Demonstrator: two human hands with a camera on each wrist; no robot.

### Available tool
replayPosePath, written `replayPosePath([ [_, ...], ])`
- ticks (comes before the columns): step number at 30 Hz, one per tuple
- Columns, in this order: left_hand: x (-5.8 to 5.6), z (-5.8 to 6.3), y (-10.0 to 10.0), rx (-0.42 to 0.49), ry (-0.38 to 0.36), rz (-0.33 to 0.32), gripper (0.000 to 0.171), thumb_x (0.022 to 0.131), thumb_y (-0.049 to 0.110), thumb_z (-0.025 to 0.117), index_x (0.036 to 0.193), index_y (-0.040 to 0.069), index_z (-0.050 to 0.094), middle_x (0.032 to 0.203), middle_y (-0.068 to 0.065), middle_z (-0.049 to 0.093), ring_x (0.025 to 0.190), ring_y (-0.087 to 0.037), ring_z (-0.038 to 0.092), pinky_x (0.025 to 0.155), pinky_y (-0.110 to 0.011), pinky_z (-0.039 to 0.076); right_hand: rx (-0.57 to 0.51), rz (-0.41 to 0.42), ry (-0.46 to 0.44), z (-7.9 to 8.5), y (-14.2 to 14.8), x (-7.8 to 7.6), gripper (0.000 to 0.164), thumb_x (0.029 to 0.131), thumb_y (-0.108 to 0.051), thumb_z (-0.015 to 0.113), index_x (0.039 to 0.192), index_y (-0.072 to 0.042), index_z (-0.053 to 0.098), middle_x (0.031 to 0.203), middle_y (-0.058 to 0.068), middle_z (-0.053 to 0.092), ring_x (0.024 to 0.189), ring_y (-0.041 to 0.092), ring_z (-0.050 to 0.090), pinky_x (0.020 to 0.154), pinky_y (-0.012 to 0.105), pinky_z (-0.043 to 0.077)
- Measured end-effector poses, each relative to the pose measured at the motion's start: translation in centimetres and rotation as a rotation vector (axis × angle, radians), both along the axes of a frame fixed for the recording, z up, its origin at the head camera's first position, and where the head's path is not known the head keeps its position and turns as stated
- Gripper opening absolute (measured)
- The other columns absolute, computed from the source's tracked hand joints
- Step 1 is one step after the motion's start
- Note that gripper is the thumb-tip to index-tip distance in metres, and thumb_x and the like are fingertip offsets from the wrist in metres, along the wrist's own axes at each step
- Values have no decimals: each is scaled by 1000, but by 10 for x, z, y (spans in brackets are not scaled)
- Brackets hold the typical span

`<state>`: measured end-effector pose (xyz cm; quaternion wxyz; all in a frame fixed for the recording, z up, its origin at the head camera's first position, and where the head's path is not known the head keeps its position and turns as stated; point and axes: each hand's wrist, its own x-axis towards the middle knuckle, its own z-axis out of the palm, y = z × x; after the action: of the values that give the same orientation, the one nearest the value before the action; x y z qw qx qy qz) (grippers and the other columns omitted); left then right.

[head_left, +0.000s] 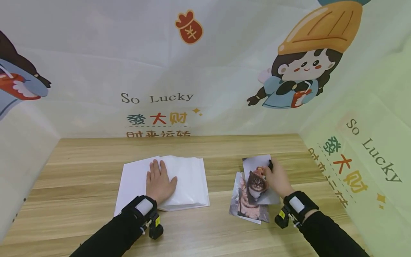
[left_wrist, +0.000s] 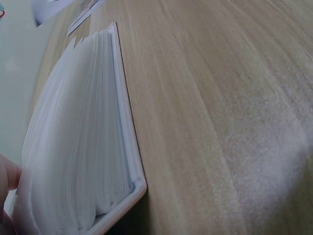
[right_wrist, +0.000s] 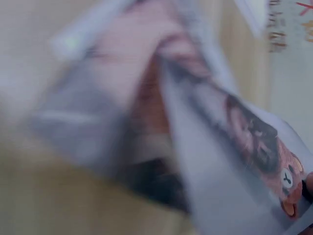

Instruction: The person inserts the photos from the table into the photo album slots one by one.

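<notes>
A white photo album (head_left: 189, 175) lies spread on the table, its thick block of pages (left_wrist: 73, 137) fanned up from the cover in the left wrist view. My left hand (head_left: 160, 185) rests on it near the fold, palm down, with fingers extended. Over to the right, my right hand (head_left: 278, 178) pinches a photo print (head_left: 256, 189) of a cat in a pinkish hat by its right edge. In the right wrist view this print (right_wrist: 205, 161) is tilted up. Other photo prints (head_left: 248, 211), partly hidden, lie under it; one shows striped fur.
The wooden table (head_left: 199, 235) meets a printed white cloth backdrop (head_left: 224, 71) at the rear, with cloth also along both sides. Bare wood lies between the album and the prints. A wrist camera (head_left: 156, 230) hangs below the left wrist, another camera (head_left: 282, 218) below the right.
</notes>
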<state>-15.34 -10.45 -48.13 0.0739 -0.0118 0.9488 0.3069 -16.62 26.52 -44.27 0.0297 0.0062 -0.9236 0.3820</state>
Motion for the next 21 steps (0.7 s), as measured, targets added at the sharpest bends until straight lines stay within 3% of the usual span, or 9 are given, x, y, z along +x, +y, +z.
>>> replayPosePath([
  [4, 0, -2, 0, -7, 11, 0, 76, 98, 23, 49, 147, -19, 9, 155, -37, -4, 143, -47, -7, 113, -57, -2, -8, -1, 45, 22, -14, -24, 18, 102, 0, 39, 112, 13, 47, 84, 16, 48, 70, 29, 50, 61, 37, 41],
  [12, 0, -7, 2, -6, 4, -28, 72, 100, 22, 43, 148, -18, 8, 155, -35, -6, 144, -45, -9, 113, -56, -4, -33, -78, 117, 44, -51, -64, 17, 104, -2, 35, 90, 3, 43, 76, 11, 39, 71, 29, 43, 60, 36, 33],
  [21, 5, -9, 8, 31, -13, -79, 70, 101, 23, 38, 149, -16, 5, 156, -34, -9, 144, -44, -11, 113, -57, -5, -183, -138, 98, 47, -100, -93, 17, 105, -5, 32, 92, 1, 41, 81, 11, 36, 74, 26, 40, 63, 35, 33],
])
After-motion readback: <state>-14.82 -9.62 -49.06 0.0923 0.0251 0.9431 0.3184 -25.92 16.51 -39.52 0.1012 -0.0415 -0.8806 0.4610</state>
